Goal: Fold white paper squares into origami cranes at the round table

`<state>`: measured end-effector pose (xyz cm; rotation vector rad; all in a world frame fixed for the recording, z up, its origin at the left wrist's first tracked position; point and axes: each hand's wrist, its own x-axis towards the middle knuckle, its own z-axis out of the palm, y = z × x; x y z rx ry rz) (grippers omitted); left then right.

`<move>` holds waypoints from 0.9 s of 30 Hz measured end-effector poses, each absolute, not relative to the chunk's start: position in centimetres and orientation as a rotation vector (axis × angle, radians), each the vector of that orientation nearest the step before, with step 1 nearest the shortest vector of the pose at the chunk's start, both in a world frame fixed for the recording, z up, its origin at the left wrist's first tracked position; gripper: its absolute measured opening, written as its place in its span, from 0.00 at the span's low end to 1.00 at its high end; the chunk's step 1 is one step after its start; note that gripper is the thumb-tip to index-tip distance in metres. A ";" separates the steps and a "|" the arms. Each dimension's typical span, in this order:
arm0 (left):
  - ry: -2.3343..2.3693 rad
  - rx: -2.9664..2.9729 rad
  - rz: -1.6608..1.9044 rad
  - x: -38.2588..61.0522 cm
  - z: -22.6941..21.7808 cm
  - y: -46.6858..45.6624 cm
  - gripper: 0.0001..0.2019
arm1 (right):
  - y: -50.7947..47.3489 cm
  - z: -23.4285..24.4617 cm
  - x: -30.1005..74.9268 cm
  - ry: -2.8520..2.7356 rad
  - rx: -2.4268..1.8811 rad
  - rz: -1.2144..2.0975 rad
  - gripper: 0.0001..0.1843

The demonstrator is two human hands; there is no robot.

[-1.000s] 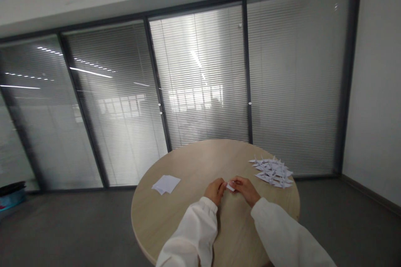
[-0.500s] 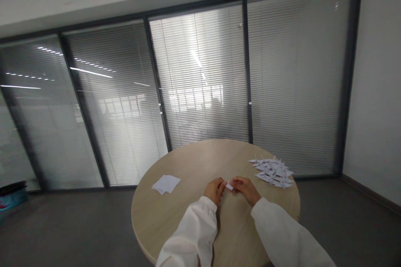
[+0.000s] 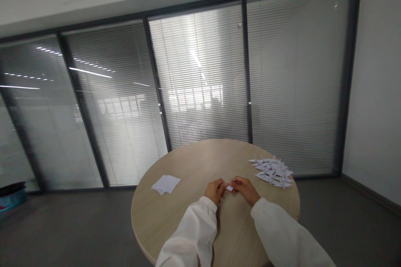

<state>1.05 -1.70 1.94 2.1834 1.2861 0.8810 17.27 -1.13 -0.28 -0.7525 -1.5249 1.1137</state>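
Note:
A small folded piece of white paper [image 3: 229, 188] is pinched between my two hands, over the middle of the round wooden table [image 3: 188, 221]. My left hand [image 3: 215, 190] grips its left side with fingers closed. On the other side, my right hand [image 3: 245, 190] holds it by the fingertips, thumb and forefinger together. The fingers cover part of the paper, so its exact fold cannot be made out. To the right lies a cluster of folded white paper cranes [image 3: 273, 172]. A few flat sheets of white paper [image 3: 166, 184] lie overlapping on the left.
Behind the table stands a glass partition [image 3: 200, 75] with blinds and dark frames. A blue bin with a dark rim [image 3: 13, 197] is on the floor at the far left. A plain wall [image 3: 376, 83] rises at the right.
The folded paper has shifted very slightly and tilted between my fingertips. Both hands stay in nearly the same place; the sheets and the cranes have not moved.

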 end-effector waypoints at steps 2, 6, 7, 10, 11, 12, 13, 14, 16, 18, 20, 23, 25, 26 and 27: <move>1.304 2.190 0.882 1.0 1.9 -1.7 0.20 | -1.1 -0.3 17.2 -1.531 -0.753 1.107 0.19; 1.300 2.237 0.873 1.0 1.9 -1.8 0.20 | -1.2 -0.3 17.3 -1.572 -0.765 1.040 0.20; 1.294 2.243 0.867 1.0 1.9 -1.8 0.20 | -1.2 -0.3 17.3 -1.582 -0.765 1.024 0.20; 1.294 2.231 0.834 1.1 1.9 -1.8 0.21 | -1.2 -0.2 17.4 -1.602 -0.765 1.001 0.20; 1.301 2.225 0.828 1.1 1.9 -1.7 0.21 | -1.2 -0.2 17.4 -1.602 -0.769 1.002 0.20; 1.309 2.221 0.830 1.0 2.0 -1.7 0.21 | -1.1 -0.2 17.4 -1.596 -0.776 1.007 0.20; 1.318 2.221 0.836 1.0 2.0 -1.7 0.20 | -1.1 -0.2 17.4 -1.585 -0.783 1.016 0.21; 1.325 2.224 0.848 1.0 1.9 -1.7 0.20 | -1.1 -0.3 17.3 -1.571 -0.787 1.031 0.21; 1.336 2.232 0.873 1.0 1.9 -1.6 0.20 | -0.9 -0.4 17.2 -1.537 -0.794 1.070 0.22; 1.344 2.233 0.893 0.9 1.8 -1.6 0.20 | -0.8 -0.5 17.2 -1.511 -0.797 1.102 0.22; 1.350 2.226 0.902 0.9 1.8 -1.5 0.20 | -0.8 -0.5 17.2 -1.503 -0.800 1.107 0.22; 1.344 2.220 0.879 0.9 1.8 -1.5 0.20 | -1.0 -0.4 17.2 -1.519 -0.794 1.066 0.20; 1.344 2.226 0.869 0.8 1.8 -1.5 0.20 | -1.0 -0.3 17.3 -1.530 -0.795 1.044 0.20; 1.347 2.228 0.870 0.8 1.8 -1.5 0.20 | -1.0 -0.3 17.3 -1.530 -0.798 1.041 0.20; 1.349 2.227 0.874 0.8 1.8 -1.5 0.20 | -1.0 -0.4 17.3 -1.526 -0.802 1.044 0.20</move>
